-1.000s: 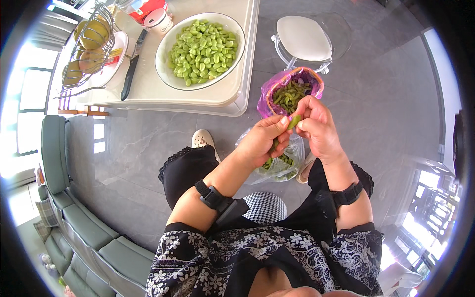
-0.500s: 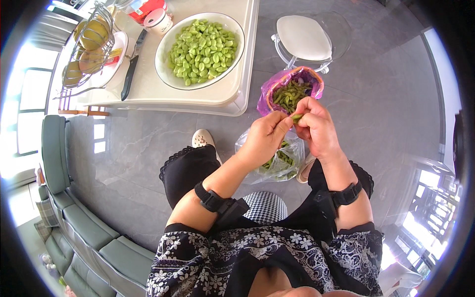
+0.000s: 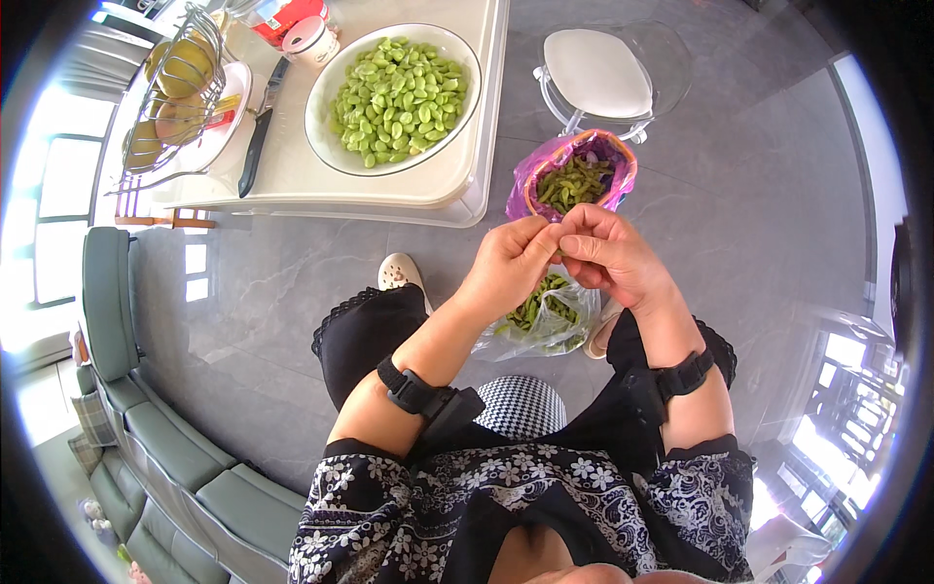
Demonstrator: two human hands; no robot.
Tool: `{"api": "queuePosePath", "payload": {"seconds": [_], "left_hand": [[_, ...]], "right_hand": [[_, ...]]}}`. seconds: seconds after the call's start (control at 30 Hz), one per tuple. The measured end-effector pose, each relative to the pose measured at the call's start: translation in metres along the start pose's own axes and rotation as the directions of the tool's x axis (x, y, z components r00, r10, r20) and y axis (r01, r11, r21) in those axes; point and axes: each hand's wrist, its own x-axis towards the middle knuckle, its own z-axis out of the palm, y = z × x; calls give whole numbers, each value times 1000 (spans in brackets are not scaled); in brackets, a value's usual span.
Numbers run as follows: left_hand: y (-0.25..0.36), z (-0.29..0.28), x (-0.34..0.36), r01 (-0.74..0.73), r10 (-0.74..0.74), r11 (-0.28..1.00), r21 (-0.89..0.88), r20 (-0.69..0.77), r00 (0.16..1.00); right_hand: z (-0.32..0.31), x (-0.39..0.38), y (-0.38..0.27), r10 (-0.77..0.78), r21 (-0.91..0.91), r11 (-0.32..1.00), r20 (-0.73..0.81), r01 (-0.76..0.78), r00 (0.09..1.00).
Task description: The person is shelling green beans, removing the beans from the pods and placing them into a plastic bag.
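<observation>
My left hand [image 3: 508,258] and my right hand [image 3: 623,258] meet fingertip to fingertip in front of me, both closed in a pinch. Between them is a green bean pod [image 3: 561,252], mostly covered by my fingers. Just beyond my hands stands a bin with an orange rim, lined with a purple bag [image 3: 521,197] and holding green pods [image 3: 574,183]. Below my hands, a clear plastic bag [image 3: 576,326] on the floor between my feet holds more green pods [image 3: 540,304]. A white bowl [image 3: 318,125] heaped with shelled green beans [image 3: 401,102] rests on the table.
The pale table [image 3: 282,190] at the upper left also carries a black-handled knife [image 3: 255,156], a wire fruit basket [image 3: 185,92] and a white-and-pink tub [image 3: 311,42]. A white-seated chair [image 3: 595,73] stands beyond the bin. A green sofa [image 3: 180,438] runs along the left.
Both hands have shifted slightly left and nearer to me. My right hand has turned, and its fingers now cover most of the pod that showed earlier.
</observation>
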Motion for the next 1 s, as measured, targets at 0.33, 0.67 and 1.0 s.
{"api": "queuePosePath", "payload": {"seconds": [0.33,0.67,1.0], "left_hand": [[-7,-2,6,-102,161,895,434,-103,982],[-6,-3,10,222,-219,950,-219,37,975],[-8,7,8,217,-178,932,-289,155,972]], "right_hand": [[-8,3,-4,78,-69,994,-105,-85,991],[-18,12,-7,-71,-168,986,-392,4,917],[5,4,7,-252,-622,768,-79,150,965]]}}
